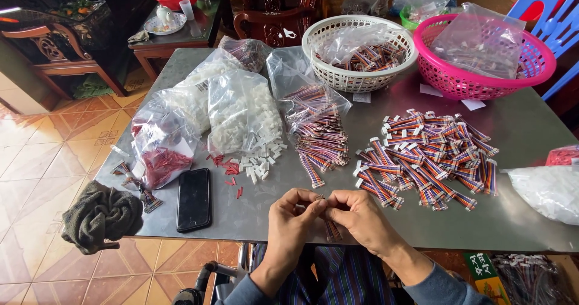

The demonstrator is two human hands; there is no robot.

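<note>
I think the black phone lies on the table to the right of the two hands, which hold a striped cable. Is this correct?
Not quite. In the head view the black phone lies left of the hands, not right. The left hand and right hand do hold a striped cable over the table.

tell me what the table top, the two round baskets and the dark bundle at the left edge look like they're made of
Table top: likely metal, brushed grey sheet with dull reflections. White basket and pink basket: moulded plastic, glossy latticed walls. Dark bundle: soft knitted or fleecy cloth, crumpled, matte.
</note>
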